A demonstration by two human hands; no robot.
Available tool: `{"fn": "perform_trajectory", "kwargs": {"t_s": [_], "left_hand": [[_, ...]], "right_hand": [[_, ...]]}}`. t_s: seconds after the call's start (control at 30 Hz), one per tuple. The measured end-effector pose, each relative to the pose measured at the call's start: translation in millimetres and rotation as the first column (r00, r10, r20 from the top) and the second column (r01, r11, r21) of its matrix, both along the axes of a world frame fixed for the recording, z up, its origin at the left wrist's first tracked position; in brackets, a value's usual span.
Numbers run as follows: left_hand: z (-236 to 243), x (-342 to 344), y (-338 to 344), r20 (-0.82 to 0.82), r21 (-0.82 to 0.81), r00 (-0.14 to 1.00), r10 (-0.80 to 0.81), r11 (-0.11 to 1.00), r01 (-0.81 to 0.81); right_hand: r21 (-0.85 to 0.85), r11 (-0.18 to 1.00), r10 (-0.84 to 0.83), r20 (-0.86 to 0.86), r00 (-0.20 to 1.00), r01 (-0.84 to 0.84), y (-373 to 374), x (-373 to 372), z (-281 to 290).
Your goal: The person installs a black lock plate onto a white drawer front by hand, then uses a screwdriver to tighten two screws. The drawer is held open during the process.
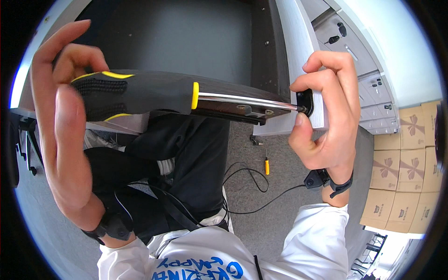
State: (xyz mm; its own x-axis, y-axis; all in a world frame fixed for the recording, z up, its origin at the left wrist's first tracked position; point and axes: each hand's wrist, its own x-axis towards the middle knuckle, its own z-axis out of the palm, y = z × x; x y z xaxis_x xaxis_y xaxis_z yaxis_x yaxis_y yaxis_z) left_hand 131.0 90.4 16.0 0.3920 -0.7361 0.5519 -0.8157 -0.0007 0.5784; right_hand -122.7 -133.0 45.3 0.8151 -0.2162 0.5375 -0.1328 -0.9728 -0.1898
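Observation:
My left hand [65, 140] holds the thick black-and-yellow handle of a screwdriver [154, 93] between thumb and fingers, its index finger raised. The steel shaft runs right, its tip at a small black fitting [306, 99] on the edge of a pale wooden panel [294, 46]. My right hand [329, 112] pinches around that fitting, thumb beside the screwdriver tip. Behind the screwdriver lies an open, dark-lined drawer or cabinet [191, 37] with metal hardware [254, 112] on its near edge, partly behind the shaft.
A small yellow screwdriver [267, 165] and a looped black cable [247, 191] lie on the grey floor [252, 233]. My bent legs [186, 158] are below. Grey drawer cabinets with keys [359, 74] stand at the right, stacked cardboard boxes [387, 170] beside them. Black chair legs [32, 144] show at the left.

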Motion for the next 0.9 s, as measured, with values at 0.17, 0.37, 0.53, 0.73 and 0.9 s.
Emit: {"fn": "perform_trajectory", "kwargs": {"t_s": [0.17, 0.37, 0.53, 0.73, 0.9], "left_hand": [[3.6, 2.4, 0.1, -0.236, 0.078, 0.969, 0.075, 0.995, -0.058], [-10.0, 18.9, 17.8, 0.079, -0.009, 0.974, -0.213, 0.977, 0.214], [-22.7, 25.9, 17.9, 0.097, -0.077, 0.943, -0.32, 0.942, 0.327], [-18.3, 18.3, 10.8, -0.104, -0.122, 0.98, -0.167, 0.98, 0.154], [-4.3, -5.5, 4.5, -0.178, 0.118, 0.975, 0.13, 0.987, -0.11]], "right_hand": [[-0.03, 0.999, 0.036, 0.001, 0.999, -0.036, -0.9, 1.3, 0.9], [-0.013, 1.0, 0.023, -0.009, 1.0, -0.023, 0.3, -1.0, 1.3], [-0.032, 0.998, 0.044, -0.011, 0.999, -0.045, -0.7, 0.4, 1.8], [-0.029, 0.999, 0.032, -0.018, 0.999, -0.032, -0.8, -1.6, 2.3], [-0.027, 0.999, 0.037, -0.006, 0.999, -0.037, -1.4, -0.3, 0.5]]}}
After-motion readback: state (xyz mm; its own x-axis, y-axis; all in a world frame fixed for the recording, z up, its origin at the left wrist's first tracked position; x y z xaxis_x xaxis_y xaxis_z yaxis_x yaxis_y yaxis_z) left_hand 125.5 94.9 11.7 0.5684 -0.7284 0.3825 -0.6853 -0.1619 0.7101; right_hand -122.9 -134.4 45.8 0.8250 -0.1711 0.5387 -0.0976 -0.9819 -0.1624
